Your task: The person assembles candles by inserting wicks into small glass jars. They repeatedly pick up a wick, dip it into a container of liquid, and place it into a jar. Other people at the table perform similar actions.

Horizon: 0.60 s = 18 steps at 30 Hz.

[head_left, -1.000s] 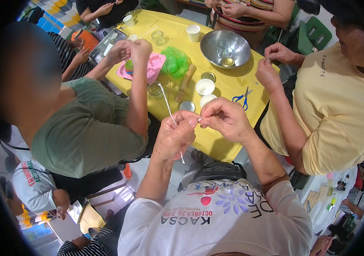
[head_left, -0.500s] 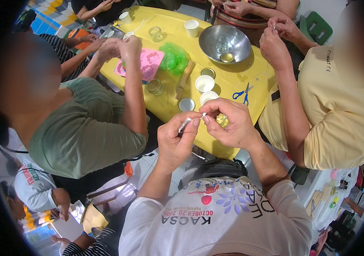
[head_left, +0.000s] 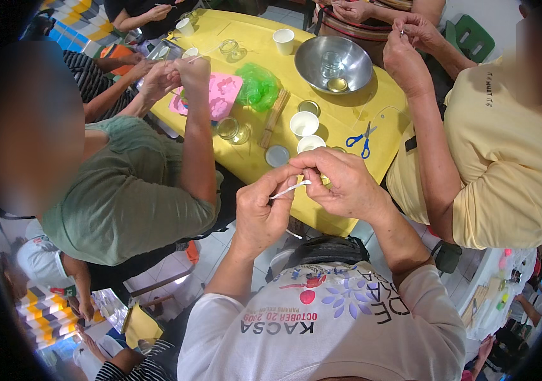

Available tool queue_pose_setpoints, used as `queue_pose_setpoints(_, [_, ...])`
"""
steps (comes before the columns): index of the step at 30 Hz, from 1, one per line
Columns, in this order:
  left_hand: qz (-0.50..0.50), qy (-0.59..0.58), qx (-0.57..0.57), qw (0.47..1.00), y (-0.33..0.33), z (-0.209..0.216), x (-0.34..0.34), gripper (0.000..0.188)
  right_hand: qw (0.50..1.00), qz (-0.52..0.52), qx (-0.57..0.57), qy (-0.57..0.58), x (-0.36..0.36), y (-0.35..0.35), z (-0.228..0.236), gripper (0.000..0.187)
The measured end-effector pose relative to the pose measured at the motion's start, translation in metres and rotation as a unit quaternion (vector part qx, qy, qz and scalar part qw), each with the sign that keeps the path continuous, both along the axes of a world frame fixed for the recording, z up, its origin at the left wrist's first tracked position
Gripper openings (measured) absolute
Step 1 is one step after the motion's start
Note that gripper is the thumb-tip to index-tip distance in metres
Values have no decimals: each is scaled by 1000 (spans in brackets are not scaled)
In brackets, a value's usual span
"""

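Note:
A thin white cord (head_left: 290, 188) is drawn in a slight curve between my two hands, just above the near edge of the table. My left hand (head_left: 260, 204) pinches one end of it between thumb and fingers. The other end sits in the fingertips of my right hand (head_left: 345, 185), and the two index fingers touch at the top. Just beyond my hands stand two white paper cups (head_left: 304, 125), the nearer one partly covered by my right hand. Left of them lies a round lid (head_left: 277, 155). A yellowish item behind my right hand is mostly hidden.
On the yellow tablecloth (head_left: 252, 44) are blue-handled scissors (head_left: 362, 140), a steel bowl (head_left: 309, 71) holding a glass jar, a bundle of sticks (head_left: 273, 119), a green plastic bag (head_left: 259, 89), a pink mould (head_left: 223, 95) and another glass jar (head_left: 228, 129). People sit close on both sides.
More of the cord now shows, stretched between my hands; earlier its ends were bunched at my fingertips. My right hand has turned slightly. The person at left has shifted their hands.

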<state>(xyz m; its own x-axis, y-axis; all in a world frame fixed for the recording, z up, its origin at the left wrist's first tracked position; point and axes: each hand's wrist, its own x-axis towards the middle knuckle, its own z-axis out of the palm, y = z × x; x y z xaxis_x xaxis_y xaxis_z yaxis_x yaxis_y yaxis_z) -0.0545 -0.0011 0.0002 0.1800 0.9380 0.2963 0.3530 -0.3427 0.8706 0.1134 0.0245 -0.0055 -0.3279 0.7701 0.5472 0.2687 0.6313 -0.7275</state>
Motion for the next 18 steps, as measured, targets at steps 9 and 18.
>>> queue_pose_setpoints(9, [12,-4,-13,1000,-9,-2,-1,19,999,-1,-31,-29,0,-11,-4,34])
queue_pose_setpoints(18, [7,-17,0,1000,-12,-6,-2,20,1000,16,9,-13,0,-14,-7,41])
